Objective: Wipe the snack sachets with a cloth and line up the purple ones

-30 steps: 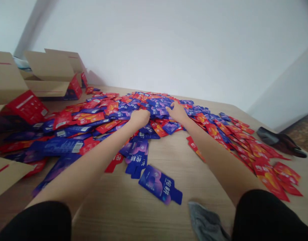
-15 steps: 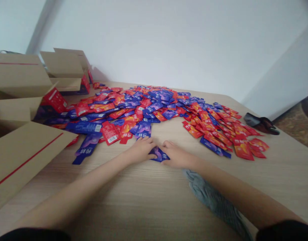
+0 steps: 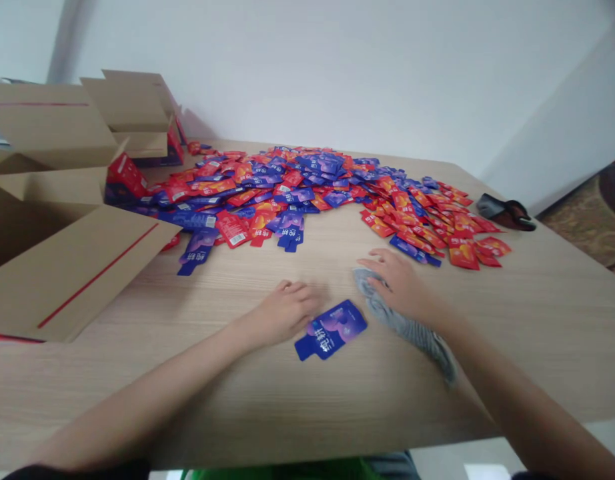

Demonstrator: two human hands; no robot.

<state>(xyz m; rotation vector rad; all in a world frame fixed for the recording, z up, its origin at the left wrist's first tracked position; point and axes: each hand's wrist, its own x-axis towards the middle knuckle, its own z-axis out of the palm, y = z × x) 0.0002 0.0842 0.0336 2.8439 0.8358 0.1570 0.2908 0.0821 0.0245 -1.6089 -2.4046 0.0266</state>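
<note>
A purple sachet printed with white characters lies flat on the wooden table between my hands, its narrow spout end toward the lower left. My left hand is just left of it, fingers bent and blurred at the tips, so their grip is unclear. To the sachet's right, my right hand is over the far end of a twisted grey cloth, thumb and fingers apart. Whether it touches the cloth is hard to see. Beyond both hands spreads a pile of red and purple sachets.
Open cardboard boxes stand at the left, one flap reaching over the table. A dark, curved glossy object lies at the far right. A white wall rises behind the table, whose front edge shows at the bottom.
Both hands have come off the purple sachet, which now lies uncovered and nearer me. My right hand has moved right to the cloth. The view has shifted, showing the table's near edge.
</note>
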